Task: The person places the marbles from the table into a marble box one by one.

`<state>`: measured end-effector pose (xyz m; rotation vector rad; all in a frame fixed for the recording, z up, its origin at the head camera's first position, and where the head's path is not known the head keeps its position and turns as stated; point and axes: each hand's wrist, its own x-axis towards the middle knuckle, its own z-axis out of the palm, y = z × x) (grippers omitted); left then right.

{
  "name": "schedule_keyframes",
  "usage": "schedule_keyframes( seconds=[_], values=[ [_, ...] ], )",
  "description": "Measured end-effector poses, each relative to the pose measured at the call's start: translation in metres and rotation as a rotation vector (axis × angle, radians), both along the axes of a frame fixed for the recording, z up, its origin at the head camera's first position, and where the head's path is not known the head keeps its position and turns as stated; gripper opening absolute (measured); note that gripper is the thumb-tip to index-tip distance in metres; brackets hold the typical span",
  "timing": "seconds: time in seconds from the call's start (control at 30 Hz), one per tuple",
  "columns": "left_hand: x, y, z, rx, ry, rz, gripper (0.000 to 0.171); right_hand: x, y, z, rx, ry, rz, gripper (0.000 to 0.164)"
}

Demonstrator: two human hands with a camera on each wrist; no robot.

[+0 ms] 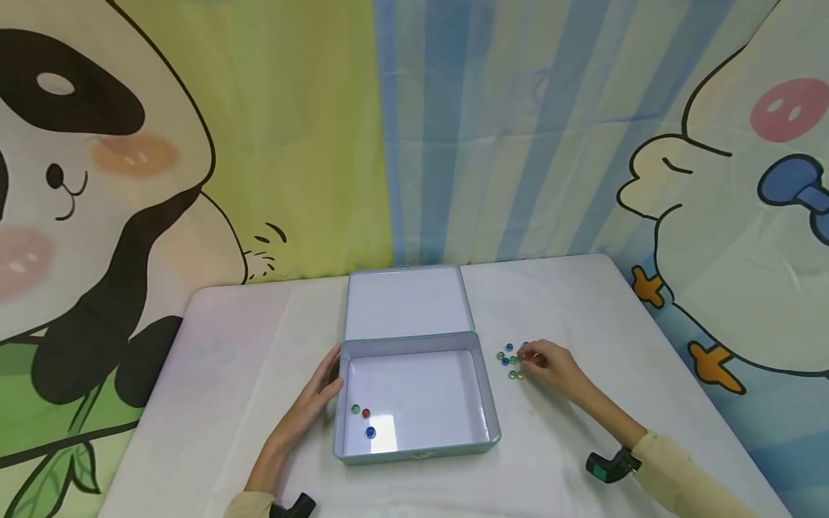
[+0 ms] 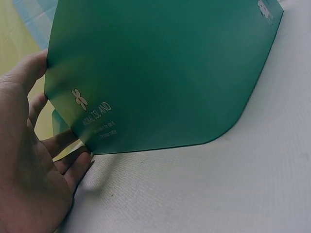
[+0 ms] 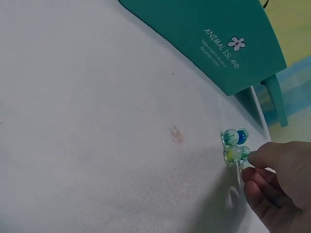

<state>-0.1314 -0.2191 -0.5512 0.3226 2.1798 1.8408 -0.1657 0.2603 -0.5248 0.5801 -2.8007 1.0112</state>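
A green tin box [image 1: 417, 455] with a pale interior stands on the table, its hinged lid [image 1: 408, 302] laid back. Inside it, near the left wall, lie a green marble [image 1: 355, 409], an orange-red marble [image 1: 365, 413] and a blue marble [image 1: 370, 432]. My left hand [image 1: 309, 399] rests against the tin's left side, fingers extended near the back corner. Right of the tin is a loose cluster of glass marbles [image 3: 233, 154], green and blue. Over that cluster, my right hand [image 1: 552, 365] pinches a marble between thumb and fingertips, mostly hidden by the fingers.
White cloth covers the table [image 1: 576, 302]. Printed curtains [image 1: 311, 144] with cartoon animals hang behind and at both sides of it. A dark wrist camera [image 1: 614, 466] sits on the right wrist, by a pale yellow sleeve [image 1: 680, 475].
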Motion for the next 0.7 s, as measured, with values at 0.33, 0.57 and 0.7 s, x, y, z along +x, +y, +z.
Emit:
schedule_keyframes(
  seconds=[0.33, 0.57, 0.7],
  values=[
    [0.001, 0.001, 0.000, 0.013, 0.009, -0.001, 0.061, -0.008, -0.002, -0.005, 0.062, -0.011, -0.009, 0.018],
    [0.000, 0.001, -0.001, 0.000, 0.000, 0.004, 0.061, -0.011, -0.003, -0.007, 0.082, -0.016, -0.006, 0.015],
    [0.000, 0.001, 0.000, -0.001, 0.002, 0.007, 0.061, -0.012, -0.004, -0.008, 0.088, -0.037, -0.009, 0.016]
  ],
)
